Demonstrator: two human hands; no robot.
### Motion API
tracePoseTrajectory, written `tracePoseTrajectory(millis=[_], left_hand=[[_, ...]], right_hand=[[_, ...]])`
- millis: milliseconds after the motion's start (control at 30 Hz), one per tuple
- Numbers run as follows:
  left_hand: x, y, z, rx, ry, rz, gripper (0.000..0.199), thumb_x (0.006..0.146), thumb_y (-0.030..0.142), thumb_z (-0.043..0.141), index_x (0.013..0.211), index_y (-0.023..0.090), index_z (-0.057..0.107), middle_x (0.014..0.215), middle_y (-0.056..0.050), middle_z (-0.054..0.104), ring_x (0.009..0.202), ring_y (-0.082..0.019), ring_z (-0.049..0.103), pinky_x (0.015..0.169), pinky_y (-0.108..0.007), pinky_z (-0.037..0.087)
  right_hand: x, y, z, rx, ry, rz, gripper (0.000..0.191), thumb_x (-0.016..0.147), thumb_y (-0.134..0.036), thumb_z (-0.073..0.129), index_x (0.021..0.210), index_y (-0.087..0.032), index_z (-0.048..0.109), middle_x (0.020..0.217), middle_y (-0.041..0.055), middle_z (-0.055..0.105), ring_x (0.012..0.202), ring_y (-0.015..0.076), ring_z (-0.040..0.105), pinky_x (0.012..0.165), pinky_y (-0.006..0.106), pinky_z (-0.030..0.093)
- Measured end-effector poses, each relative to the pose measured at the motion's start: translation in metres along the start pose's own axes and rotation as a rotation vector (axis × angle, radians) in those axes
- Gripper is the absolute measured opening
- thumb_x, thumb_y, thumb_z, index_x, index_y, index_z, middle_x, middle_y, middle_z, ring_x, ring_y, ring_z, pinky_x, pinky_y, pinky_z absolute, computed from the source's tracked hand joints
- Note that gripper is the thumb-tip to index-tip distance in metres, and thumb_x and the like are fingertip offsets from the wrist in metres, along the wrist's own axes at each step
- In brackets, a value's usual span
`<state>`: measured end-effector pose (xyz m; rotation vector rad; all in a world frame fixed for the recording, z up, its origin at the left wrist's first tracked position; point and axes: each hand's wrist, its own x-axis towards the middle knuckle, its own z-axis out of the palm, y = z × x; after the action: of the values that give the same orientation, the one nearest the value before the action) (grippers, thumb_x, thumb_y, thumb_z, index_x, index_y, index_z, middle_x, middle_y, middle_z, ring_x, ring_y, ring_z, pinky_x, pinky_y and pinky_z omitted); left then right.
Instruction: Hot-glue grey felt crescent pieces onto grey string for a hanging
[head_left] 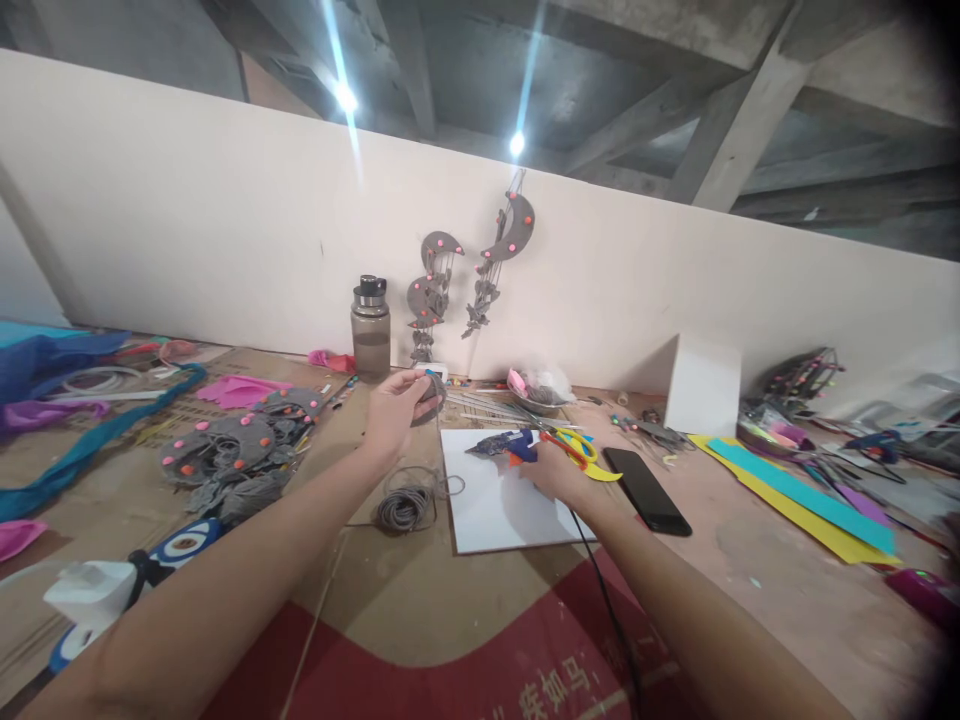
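Observation:
My left hand [394, 415] is closed on a small grey piece [430, 398], with a bit of blue at its top edge; its full shape is partly hidden by my fingers. My right hand [556, 472] grips a blue glue gun [517, 443] with an orange trigger. The gun's nozzle points left over a white board [487, 510], and its black cable [596, 560] trails down toward me. Yellow-handled scissors [576, 446] lie just behind my right hand. Below my left hand rests a coil of grey cord [405, 507].
Grey crescents with pink dots [514, 235] hang on the wall. A water bottle [371, 328] stands at the back. Dotted grey pieces [217, 445] lie left. To the right are a black phone [646, 490] and coloured sheets [802, 500].

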<state>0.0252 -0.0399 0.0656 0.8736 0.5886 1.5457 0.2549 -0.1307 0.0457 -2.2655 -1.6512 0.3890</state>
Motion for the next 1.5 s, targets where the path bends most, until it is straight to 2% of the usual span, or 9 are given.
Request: tracePoseTrajectory(millis=[100,200,300,367,500,700,833,1167,1500], left_hand=[[0.002,-0.002,-0.002,0.002,0.008,-0.017,0.034,0.054,0.031,0.089,0.077,0.015,0.069,0.083,-0.002,0.066,0.077,-0.013,0.064,0.079,-0.035,0.058],[0.003,-0.005,-0.003,0.002,0.026,-0.029,0.034,0.055,0.031,0.089,0.078,0.014,0.07,0.084,-0.002,0.066,0.077,-0.014,0.064,0.079,-0.035,0.059],[0.002,-0.006,-0.004,0.018,0.022,-0.026,0.032,0.058,0.03,0.088,0.079,0.015,0.069,0.085,-0.003,0.067,0.079,-0.014,0.065,0.081,-0.036,0.058],[0.001,-0.006,-0.004,0.03,0.01,-0.016,0.031,0.06,0.031,0.087,0.08,0.015,0.069,0.084,-0.003,0.066,0.08,-0.015,0.065,0.083,-0.038,0.058],[-0.001,-0.007,-0.002,0.043,0.003,-0.012,0.032,0.058,0.032,0.088,0.078,0.015,0.07,0.083,-0.002,0.065,0.08,-0.015,0.065,0.082,-0.039,0.058],[-0.004,-0.007,0.001,0.048,0.013,-0.014,0.034,0.055,0.034,0.089,0.077,0.015,0.07,0.084,-0.002,0.065,0.078,-0.014,0.064,0.081,-0.037,0.059],[-0.005,-0.007,0.0,0.052,0.008,-0.016,0.037,0.053,0.035,0.091,0.077,0.015,0.071,0.085,-0.002,0.065,0.078,-0.014,0.063,0.079,-0.035,0.059],[-0.004,-0.009,-0.001,0.094,-0.01,-0.001,0.037,0.056,0.038,0.09,0.08,0.016,0.071,0.086,-0.003,0.068,0.08,-0.015,0.065,0.08,-0.034,0.058],[-0.003,-0.01,-0.002,0.187,-0.018,0.064,0.038,0.057,0.042,0.088,0.08,0.015,0.073,0.085,-0.004,0.071,0.077,-0.014,0.065,0.08,-0.035,0.059]], right_hand=[[-0.002,-0.01,-0.005,0.265,0.147,-0.021,0.025,0.081,-0.017,0.049,0.103,-0.014,0.06,0.091,0.0076,0.069,0.073,0.0172,0.068,0.06,0.024,0.048],[-0.011,-0.036,-0.006,0.703,0.293,-0.197,0.031,0.083,-0.024,0.05,0.113,-0.017,0.052,0.101,0.0053,0.066,0.071,0.0141,0.067,0.062,0.026,0.054],[-0.02,-0.063,0.001,0.952,0.29,-0.421,0.034,0.082,-0.029,0.055,0.114,-0.02,0.051,0.109,0.0061,0.066,0.075,0.014,0.066,0.062,0.028,0.058],[-0.023,-0.074,0.008,1.005,0.256,-0.509,0.033,0.083,-0.029,0.054,0.115,-0.021,0.05,0.112,0.0067,0.067,0.075,0.0136,0.065,0.058,0.027,0.058],[-0.022,-0.077,0.021,0.927,0.261,-0.485,0.026,0.087,-0.028,0.054,0.111,-0.02,0.052,0.102,0.0057,0.069,0.065,0.0124,0.062,0.054,0.025,0.053],[-0.02,-0.069,0.024,0.76,0.324,-0.501,0.02,0.091,-0.031,0.052,0.107,-0.02,0.055,0.102,0.0087,0.069,0.086,0.0211,0.065,0.076,0.036,0.054],[-0.022,-0.07,0.022,0.683,0.355,-0.511,0.021,0.091,-0.031,0.052,0.109,-0.02,0.056,0.1,0.009,0.07,0.089,0.0229,0.065,0.083,0.038,0.052],[-0.022,-0.072,0.023,0.633,0.362,-0.508,0.03,0.092,-0.029,0.051,0.12,-0.02,0.054,0.107,0.0102,0.07,0.094,0.0232,0.066,0.086,0.036,0.051],[-0.025,-0.074,0.025,0.575,0.366,-0.478,0.028,0.092,-0.029,0.049,0.117,-0.019,0.055,0.104,0.0119,0.07,0.095,0.0255,0.067,0.087,0.039,0.052]])
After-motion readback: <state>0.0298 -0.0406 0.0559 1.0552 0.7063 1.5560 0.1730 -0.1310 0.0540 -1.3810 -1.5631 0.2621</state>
